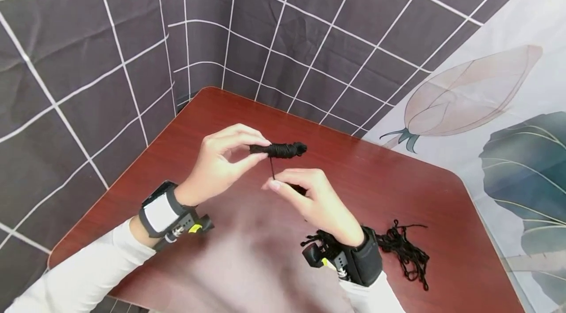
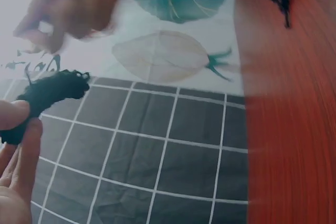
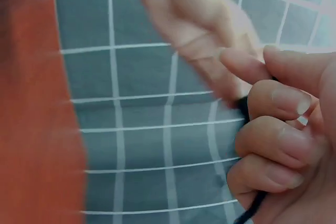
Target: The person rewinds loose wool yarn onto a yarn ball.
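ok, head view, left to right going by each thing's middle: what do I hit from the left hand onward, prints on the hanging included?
Left hand → wound black cord bundle → right hand → loose black cord pile → pale bud print → dark leaf print.

Cord bundle (image 1: pixel 285 150) — matt w/ rough txtr; tabletop (image 1: pixel 376 175) — glossy wood.

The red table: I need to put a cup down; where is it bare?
Bare: the far left corner, between left hand and grid curtain; also the right end, between the loose black cord and patterned curtain. Crowded: the near right, where that cord lies, and between the hands, where a strand joins the wound bundle to the right hand.
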### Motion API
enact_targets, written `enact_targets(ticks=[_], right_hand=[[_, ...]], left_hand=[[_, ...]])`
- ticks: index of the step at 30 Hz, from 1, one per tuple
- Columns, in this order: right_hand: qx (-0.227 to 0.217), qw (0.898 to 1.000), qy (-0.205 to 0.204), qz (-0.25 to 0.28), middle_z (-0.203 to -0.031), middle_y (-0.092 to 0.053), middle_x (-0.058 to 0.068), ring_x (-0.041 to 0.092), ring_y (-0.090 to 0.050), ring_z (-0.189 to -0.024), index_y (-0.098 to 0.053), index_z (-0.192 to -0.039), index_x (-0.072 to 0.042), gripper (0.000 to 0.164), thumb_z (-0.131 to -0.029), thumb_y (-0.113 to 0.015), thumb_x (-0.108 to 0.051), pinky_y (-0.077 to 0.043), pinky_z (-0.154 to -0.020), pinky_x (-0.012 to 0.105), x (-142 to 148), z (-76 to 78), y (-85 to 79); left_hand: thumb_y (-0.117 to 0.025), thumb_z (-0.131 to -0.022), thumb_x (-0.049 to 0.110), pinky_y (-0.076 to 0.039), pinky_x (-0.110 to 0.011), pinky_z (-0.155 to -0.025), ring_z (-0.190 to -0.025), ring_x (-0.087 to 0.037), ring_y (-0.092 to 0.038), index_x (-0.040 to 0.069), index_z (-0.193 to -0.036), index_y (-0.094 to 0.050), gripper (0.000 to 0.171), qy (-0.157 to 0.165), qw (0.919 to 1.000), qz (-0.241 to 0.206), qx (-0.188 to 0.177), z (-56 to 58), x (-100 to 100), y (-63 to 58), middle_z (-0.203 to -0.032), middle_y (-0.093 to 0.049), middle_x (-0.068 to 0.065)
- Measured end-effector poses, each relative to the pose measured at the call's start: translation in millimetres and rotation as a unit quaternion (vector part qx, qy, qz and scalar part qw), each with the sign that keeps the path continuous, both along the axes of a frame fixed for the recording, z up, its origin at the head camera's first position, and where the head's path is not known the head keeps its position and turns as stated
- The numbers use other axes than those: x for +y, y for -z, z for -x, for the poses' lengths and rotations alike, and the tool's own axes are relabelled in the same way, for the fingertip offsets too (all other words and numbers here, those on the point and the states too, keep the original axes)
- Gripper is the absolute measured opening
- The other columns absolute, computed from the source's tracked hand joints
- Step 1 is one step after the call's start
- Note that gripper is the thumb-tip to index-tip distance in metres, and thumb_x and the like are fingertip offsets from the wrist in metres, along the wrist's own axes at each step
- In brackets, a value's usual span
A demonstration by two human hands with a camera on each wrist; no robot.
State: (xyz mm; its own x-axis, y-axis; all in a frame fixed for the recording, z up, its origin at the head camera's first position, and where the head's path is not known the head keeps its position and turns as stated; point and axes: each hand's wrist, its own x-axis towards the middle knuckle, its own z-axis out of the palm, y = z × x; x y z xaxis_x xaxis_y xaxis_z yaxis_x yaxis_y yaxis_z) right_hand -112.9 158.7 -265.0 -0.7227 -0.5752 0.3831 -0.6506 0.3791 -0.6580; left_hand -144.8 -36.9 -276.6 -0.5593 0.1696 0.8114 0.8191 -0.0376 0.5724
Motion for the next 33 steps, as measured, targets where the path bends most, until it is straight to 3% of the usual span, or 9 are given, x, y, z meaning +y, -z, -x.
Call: enact_targets(ticks=[2,6,10,13,16,20,26,28,33], right_hand=[[0.047,0.999,0.012,-0.001,-0.074,-0.064,-0.008,0.005,-0.052,-0.063,-0.071,-0.086,-0.014,0.011,-0.088,-0.062,-0.019,-0.045,-0.054,0.021,4,-0.3,-7.6],[0.090,0.995,0.027,0.019,-0.067,-0.059,-0.004,0.007,-0.044,-0.055,-0.071,-0.079,-0.010,0.008,-0.084,-0.066,-0.013,-0.036,-0.048,0.021,8,4.2,-30.5],[0.025,0.998,0.025,0.052,-0.071,-0.063,0.002,0.012,-0.046,-0.057,-0.069,-0.080,-0.001,0.006,-0.083,-0.065,-0.002,-0.039,-0.051,0.022,10,8.8,-40.6],[-0.044,0.996,0.011,0.080,-0.075,-0.065,0.008,0.016,-0.050,-0.060,-0.069,-0.084,0.002,0.007,-0.085,-0.062,0.001,-0.043,-0.052,0.022,11,14.8,-27.8],[-0.068,0.993,0.002,0.095,-0.080,-0.067,0.010,0.017,-0.056,-0.067,-0.069,-0.091,0.000,0.010,-0.086,-0.061,-0.002,-0.050,-0.057,0.024,11,22.5,-0.5],[-0.043,0.997,-0.003,0.069,-0.089,-0.070,0.005,0.013,-0.059,-0.083,-0.071,-0.096,-0.006,0.014,-0.090,-0.059,-0.010,-0.053,-0.072,0.029,8,21.4,20.8],[0.046,0.999,0.020,-0.006,-0.071,-0.063,-0.007,0.006,-0.050,-0.061,-0.072,-0.087,-0.016,0.012,-0.087,-0.064,-0.024,-0.044,-0.052,0.022,12,12.7,-2.9],[0.064,0.997,0.031,-0.006,-0.069,-0.061,-0.007,0.006,-0.047,-0.057,-0.072,-0.084,-0.017,0.010,-0.085,-0.066,-0.025,-0.040,-0.048,0.022,15,15.7,-12.7],[0.017,0.997,0.045,0.054,-0.080,-0.068,0.001,0.014,-0.055,-0.067,-0.072,-0.087,-0.015,0.008,-0.087,-0.064,-0.017,-0.047,-0.059,0.025,31,30.3,-19.8]], left_hand=[[-0.075,-0.065,-0.012,-0.055,-0.024,-0.069,-0.079,-0.017,-0.060,-0.004,-0.087,-0.070,0.024,-0.001,0.9994,0.034,0.008,0.4,2,1.4,-0.082,-0.066,-0.013],[-0.075,-0.067,-0.007,-0.052,-0.027,-0.070,-0.082,-0.014,-0.060,0.001,-0.087,-0.072,0.022,0.072,0.9935,0.085,0.022,-2.0,2,2.5,-0.083,-0.067,-0.008],[-0.075,-0.066,-0.010,-0.053,-0.024,-0.071,-0.082,-0.016,-0.060,-0.001,-0.086,-0.070,0.022,0.164,0.9837,0.072,0.012,-6.8,0,-0.7,-0.083,-0.066,-0.009],[-0.072,-0.063,-0.018,-0.056,-0.024,-0.071,-0.081,-0.020,-0.059,-0.007,-0.086,-0.068,0.025,0.203,0.9787,0.029,-0.006,-10.6,1,-4.6,-0.083,-0.065,-0.015],[-0.070,-0.062,-0.024,-0.058,-0.026,-0.071,-0.081,-0.025,-0.058,-0.012,-0.087,-0.066,0.028,0.197,0.9799,-0.023,-0.022,-11.2,3,-6.8,-0.084,-0.063,-0.019],[-0.068,-0.064,-0.024,-0.058,-0.027,-0.071,-0.081,-0.027,-0.058,-0.015,-0.088,-0.064,0.027,0.120,0.9907,-0.054,-0.036,-7.4,4,-6.1,-0.085,-0.061,-0.023],[-0.073,-0.069,-0.010,-0.059,-0.032,-0.071,-0.078,-0.017,-0.060,-0.006,-0.090,-0.069,0.021,0.001,0.9986,0.040,-0.035,-3.6,3,-4.3,-0.085,-0.065,-0.014],[-0.074,-0.070,-0.007,-0.059,-0.032,-0.071,-0.079,-0.015,-0.060,-0.003,-0.090,-0.069,0.021,0.014,0.9968,0.065,-0.043,-3.4,3,-2.6,-0.085,-0.066,-0.012],[-0.071,-0.071,-0.011,-0.059,-0.031,-0.072,-0.083,-0.020,-0.059,-0.006,-0.092,-0.067,0.022,0.146,0.9821,0.044,-0.111,-6.8,7,2.7,-0.088,-0.064,-0.012]])
